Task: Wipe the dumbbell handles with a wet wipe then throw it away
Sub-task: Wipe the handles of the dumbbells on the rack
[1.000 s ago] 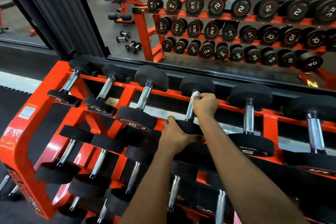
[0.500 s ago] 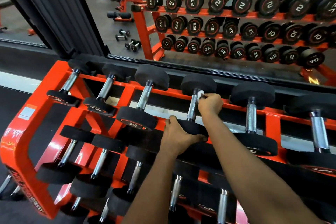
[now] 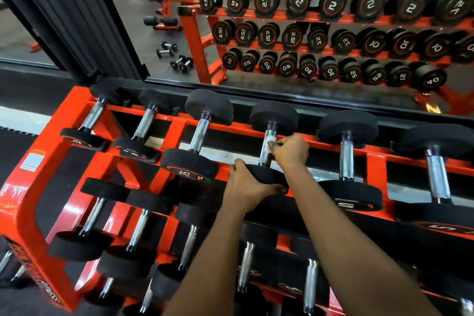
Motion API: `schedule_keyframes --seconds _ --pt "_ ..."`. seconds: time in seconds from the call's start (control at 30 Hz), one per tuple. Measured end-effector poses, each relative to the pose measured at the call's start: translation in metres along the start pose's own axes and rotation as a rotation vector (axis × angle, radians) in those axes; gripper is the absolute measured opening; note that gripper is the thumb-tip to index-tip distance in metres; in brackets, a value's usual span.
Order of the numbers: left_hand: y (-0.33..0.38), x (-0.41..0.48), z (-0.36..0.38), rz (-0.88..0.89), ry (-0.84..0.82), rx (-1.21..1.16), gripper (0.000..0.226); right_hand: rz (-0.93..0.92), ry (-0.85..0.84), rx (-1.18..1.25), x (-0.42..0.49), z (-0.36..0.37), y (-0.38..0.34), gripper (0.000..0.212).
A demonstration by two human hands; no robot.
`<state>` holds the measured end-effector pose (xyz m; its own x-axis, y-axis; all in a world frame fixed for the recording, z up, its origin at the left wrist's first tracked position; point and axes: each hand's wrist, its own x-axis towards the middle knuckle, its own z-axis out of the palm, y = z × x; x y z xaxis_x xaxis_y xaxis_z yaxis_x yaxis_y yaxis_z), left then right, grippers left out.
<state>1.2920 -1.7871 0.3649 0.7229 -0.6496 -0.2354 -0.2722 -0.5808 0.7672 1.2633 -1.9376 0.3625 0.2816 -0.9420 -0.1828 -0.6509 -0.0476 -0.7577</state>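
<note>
**Wipe pinned on dumbbell handle, top row**

The right hand (image 3: 291, 151) was curled around the white wipe (image 3: 269, 141), which was pressed against the steel handle (image 3: 264, 156) of the fourth dumbbell (image 3: 274, 117) from the left on the top row. The wipe was seen at 9 o'clock from that hand, on the handle's upper half. The left hand (image 3: 246, 187) was clamped on the dumbbell's near head, at 7 o'clock from the right hand, thumb over the top edge. The dumbbell was laid on the orange rack (image 3: 38, 187), handle running 6 to 12 o'clock. A mirror (image 3: 159, 67) was seen at 12 o'clock behind the rack.
</note>
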Motion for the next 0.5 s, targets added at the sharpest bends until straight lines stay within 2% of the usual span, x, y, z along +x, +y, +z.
schedule_keyframes --seconds 0.07,0.13,0.23,0.33,0.4,0.5 --pt "0.000 -0.001 0.000 0.005 0.001 0.002 0.097 0.035 -0.084 -0.124 -0.009 0.000 0.013 0.029" --pt "0.001 -0.001 0.001 0.010 0.001 0.002 0.097 0.058 -0.103 -0.121 -0.013 0.001 0.018 0.028" --pt "0.002 -0.002 0.000 0.008 0.009 0.015 0.097 0.107 -0.006 0.102 -0.006 -0.005 0.008 0.015" --pt "0.001 -0.002 0.000 0.003 -0.006 0.027 0.097 0.256 0.048 0.266 0.010 -0.004 0.005 0.008" --pt "0.002 -0.002 -0.001 0.007 -0.007 0.024 0.097 0.343 -0.088 0.425 0.016 0.003 0.005 0.008" --pt "0.001 -0.001 -0.001 0.013 0.000 0.034 0.096 0.332 -0.262 0.773 0.024 0.012 -0.006 0.021"
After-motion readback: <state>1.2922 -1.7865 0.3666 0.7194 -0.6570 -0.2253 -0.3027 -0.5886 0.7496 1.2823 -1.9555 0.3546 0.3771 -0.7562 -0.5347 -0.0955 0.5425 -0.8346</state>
